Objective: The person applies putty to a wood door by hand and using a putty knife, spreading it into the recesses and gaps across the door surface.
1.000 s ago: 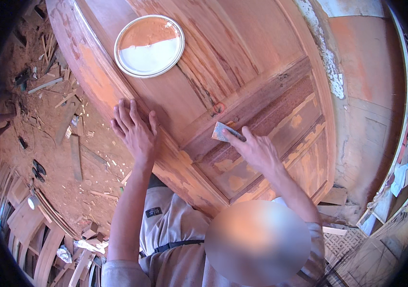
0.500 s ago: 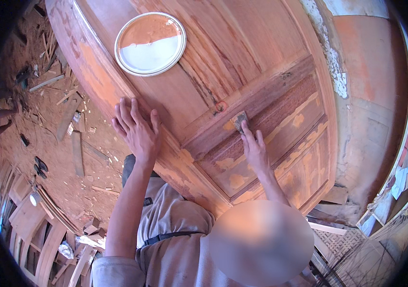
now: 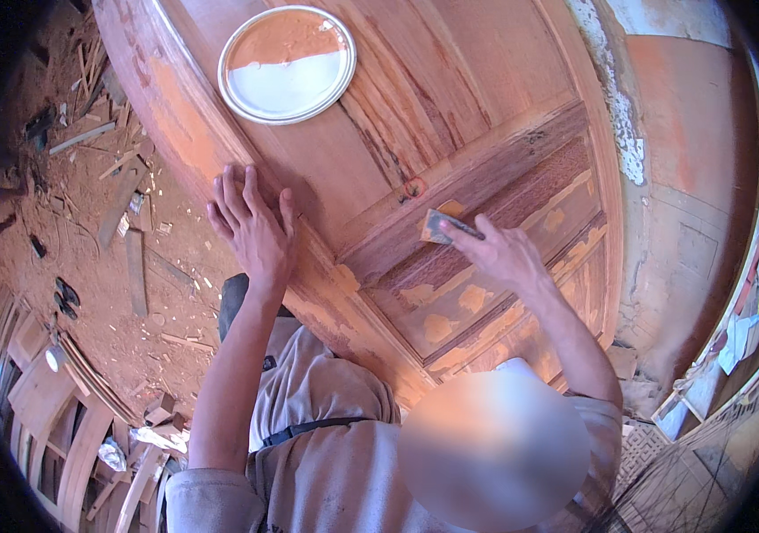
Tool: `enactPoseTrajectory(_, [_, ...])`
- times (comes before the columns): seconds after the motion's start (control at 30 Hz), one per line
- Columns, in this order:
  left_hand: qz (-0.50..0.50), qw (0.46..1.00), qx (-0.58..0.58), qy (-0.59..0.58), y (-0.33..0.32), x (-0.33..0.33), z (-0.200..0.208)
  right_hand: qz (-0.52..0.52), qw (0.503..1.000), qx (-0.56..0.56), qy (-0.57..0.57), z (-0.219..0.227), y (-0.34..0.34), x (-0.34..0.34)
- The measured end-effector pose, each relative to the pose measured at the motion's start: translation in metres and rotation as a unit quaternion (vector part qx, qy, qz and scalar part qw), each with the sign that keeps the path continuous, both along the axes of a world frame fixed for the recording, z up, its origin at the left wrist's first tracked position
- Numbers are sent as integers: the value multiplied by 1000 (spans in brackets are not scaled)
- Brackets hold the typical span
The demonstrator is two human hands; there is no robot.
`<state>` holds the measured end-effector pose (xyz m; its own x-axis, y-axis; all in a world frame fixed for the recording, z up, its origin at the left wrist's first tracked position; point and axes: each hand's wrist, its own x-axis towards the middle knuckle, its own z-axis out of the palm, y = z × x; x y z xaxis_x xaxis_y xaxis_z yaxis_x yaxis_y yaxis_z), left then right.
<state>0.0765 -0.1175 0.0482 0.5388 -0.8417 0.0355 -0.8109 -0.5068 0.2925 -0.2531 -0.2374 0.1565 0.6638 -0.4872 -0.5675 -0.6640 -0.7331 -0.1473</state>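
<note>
A reddish-brown wooden door (image 3: 477, 80) with raised mouldings and panels lies in front of me. My left hand (image 3: 255, 226) rests flat on its left edge, fingers stretched out and holding nothing. In my right hand (image 3: 506, 256) is a small putty knife (image 3: 438, 226), its blade against the crossrail and some orange filler beside it. Orange filler patches (image 3: 437, 329) spread over the lower panel and the left edge. A round lid (image 3: 286, 84) with orange filler on its far half sits on the door's upper panel, beyond my hands.
Wood offcuts (image 3: 135, 271) and shavings are scattered on the earthen floor at left. Curved boards (image 3: 91, 462) are stacked at the lower left. Along the right runs an orange-brown surface (image 3: 686, 178), with a shelf of oddments (image 3: 753, 329) past it.
My right hand has turned, and its forearm has swung out to the right. The putty knife now lies more sideways, slightly left, with more filler showing beside it. My left hand stays on the edge.
</note>
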Motion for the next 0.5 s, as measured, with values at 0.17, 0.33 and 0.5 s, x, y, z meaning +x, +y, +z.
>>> enactPoseTrajectory(0.17, [-3,1000,-11,18,0,-1,0,-45,995,-45,75,11,-25,-16])
enactPoseTrajectory(0.33, [12,1000,-13,9,2,-1,3,-119,992,-22,42,25,-8,-35])
enactPoseTrajectory(0.5, [3,1000,-7,17,-1,-1,2,-255,959,3,-125,-22,72,-1])
